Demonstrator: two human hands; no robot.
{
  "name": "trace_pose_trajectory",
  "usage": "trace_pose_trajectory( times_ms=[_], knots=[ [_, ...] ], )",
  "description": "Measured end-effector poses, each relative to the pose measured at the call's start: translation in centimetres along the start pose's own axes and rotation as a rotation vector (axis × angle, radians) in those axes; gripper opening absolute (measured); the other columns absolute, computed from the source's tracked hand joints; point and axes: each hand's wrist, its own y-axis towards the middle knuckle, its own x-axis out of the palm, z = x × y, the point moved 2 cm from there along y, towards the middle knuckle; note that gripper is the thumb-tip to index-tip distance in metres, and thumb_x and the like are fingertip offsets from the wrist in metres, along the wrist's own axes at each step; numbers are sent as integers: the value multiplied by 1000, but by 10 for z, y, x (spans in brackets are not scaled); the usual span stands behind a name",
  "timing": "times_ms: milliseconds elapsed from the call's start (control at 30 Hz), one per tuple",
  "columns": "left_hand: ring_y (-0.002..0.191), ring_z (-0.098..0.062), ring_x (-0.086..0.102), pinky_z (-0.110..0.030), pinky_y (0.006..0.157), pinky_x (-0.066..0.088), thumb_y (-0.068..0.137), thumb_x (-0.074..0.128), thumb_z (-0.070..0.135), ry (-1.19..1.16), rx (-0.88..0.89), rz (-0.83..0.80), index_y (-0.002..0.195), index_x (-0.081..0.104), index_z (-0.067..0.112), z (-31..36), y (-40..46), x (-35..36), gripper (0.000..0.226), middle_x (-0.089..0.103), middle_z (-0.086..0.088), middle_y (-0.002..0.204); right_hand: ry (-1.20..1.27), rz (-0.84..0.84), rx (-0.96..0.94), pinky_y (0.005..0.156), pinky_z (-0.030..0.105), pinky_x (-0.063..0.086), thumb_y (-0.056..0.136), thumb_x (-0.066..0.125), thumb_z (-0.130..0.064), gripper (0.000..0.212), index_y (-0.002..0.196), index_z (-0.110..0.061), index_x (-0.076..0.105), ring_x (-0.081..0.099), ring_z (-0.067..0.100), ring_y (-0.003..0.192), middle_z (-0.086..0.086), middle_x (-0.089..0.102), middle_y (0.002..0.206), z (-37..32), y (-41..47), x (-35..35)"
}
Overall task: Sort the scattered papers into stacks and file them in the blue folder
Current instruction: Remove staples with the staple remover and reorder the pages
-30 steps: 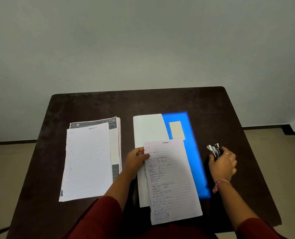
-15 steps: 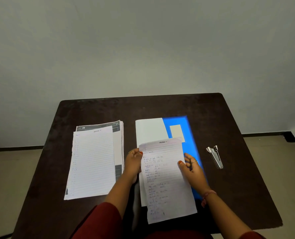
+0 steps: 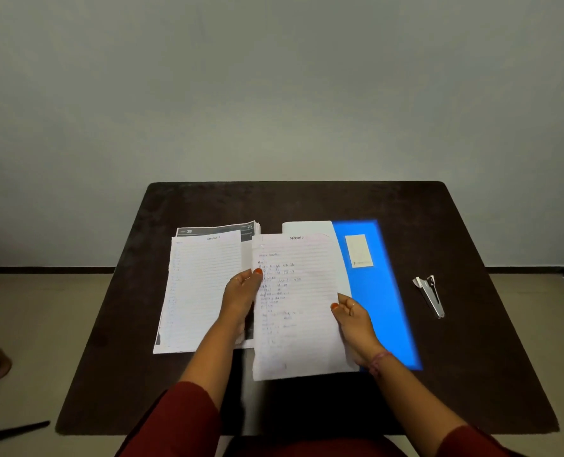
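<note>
Head view. A dark brown table [image 3: 307, 202] with a matte, faintly mottled top and rounded far corners stands against a plain pale grey wall [image 3: 274, 87]; a dark skirting strip runs along the wall's foot, and beige floor [image 3: 43, 311] shows on both sides of the table.

The blue folder [image 3: 377, 291] lies flat on the table, a smooth, glossy, bright rectangle with a small cream label [image 3: 358, 250] near its far end. A plain white sheet [image 3: 307, 226] lies against the folder's left part, and over that a lined handwritten page [image 3: 298, 305] headed "SECTION", thin, with a slightly ragged left edge. The left hand [image 3: 242, 293] pinches this page's left edge, thumb on top. The right hand [image 3: 351, 316] grips its right edge, thumb on the paper and fingers curled beneath, over the folder's left margin.

Left of the folder, beyond the held page, rests a squared stack of papers [image 3: 208, 288]: a lined sheet on top, printed pages with a dark grey header band showing at the far edge.

Right of the folder, well apart from it, lies a small metal stapler [image 3: 429, 295], shiny and narrow. Dark red sleeves [image 3: 181, 420] cover both forearms at the table's near edge.
</note>
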Motion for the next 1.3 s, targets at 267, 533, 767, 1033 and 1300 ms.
trace_pose_trajectory(
  times_ms=[267, 533, 767, 1033, 1300],
  knots=[
    [91, -19, 67, -33, 82, 53, 93, 59, 22, 278, -13, 199, 105, 64, 9, -30, -9, -76, 19, 71, -4, 100, -84, -71, 0, 79, 22, 53, 95, 44, -3, 29, 97, -21, 68, 67, 16, 96, 0, 71, 104, -17, 1, 82],
    [100, -22, 62, -38, 88, 52, 93, 60, 20, 404, 62, 398, 113, 60, 8, -12, 13, -143, 24, 65, -5, 111, -253, -133, -11, 82, 31, 56, 96, 44, -9, 25, 99, -11, 69, 66, 19, 92, 3, 71, 103, -23, 13, 165],
    [93, -17, 58, -29, 74, 46, 94, 59, 20, 492, 65, 429, 115, 56, 6, -6, 30, -168, 25, 62, -6, 107, -498, -157, -36, 80, 22, 49, 97, 46, -7, 24, 113, -6, 64, 63, 23, 103, 3, 65, 119, -24, 28, 197],
    [98, -20, 56, -30, 81, 47, 89, 66, 19, 562, 15, 450, 120, 56, 8, -20, 42, -180, 35, 61, -9, 113, -682, -263, 22, 88, 26, 47, 92, 54, -14, 34, 125, -10, 49, 60, 22, 107, 5, 62, 122, -21, 32, 194],
    [117, -27, 53, -37, 94, 43, 91, 61, 26, 576, -14, 478, 133, 51, 5, -17, 52, -185, 47, 53, -12, 131, -700, -408, -38, 67, 10, 43, 92, 56, -8, 30, 122, -6, 54, 56, 4, 80, -13, 57, 88, -33, 29, 182]
  ],
)
